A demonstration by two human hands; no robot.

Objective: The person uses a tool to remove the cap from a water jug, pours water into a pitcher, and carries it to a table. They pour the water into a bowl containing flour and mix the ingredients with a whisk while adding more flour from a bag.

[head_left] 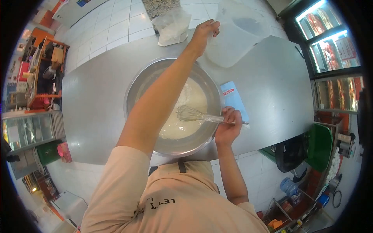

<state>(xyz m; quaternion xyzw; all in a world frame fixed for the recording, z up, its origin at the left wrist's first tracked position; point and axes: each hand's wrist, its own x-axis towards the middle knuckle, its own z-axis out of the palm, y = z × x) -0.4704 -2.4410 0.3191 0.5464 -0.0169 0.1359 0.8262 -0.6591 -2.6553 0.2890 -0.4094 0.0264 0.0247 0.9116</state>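
Observation:
A wide metal bowl (pixel 134 87) with pale batter (pixel 194 95) in it stands on the steel table. My right hand (pixel 229 130) is closed round the handle of a wire whisk (pixel 190 113), whose wires are over the batter. My left arm reaches across the bowl, and my left hand (pixel 204 35) is closed on the edge of a large translucent plastic pitcher (pixel 231 44) behind the bowl. Left of that hand stands a clear bag of white powder (pixel 173 32). A blue packet (pixel 234 97) lies by the bowl's right rim.
The steel table (pixel 89 101) reaches out on both sides. Beyond its right end are lit display fridges (pixel 330 42). A green chair (pixel 319 147) with a black bag (pixel 290 153) is at the lower right. Shelves (pixel 48 73) stand at the left.

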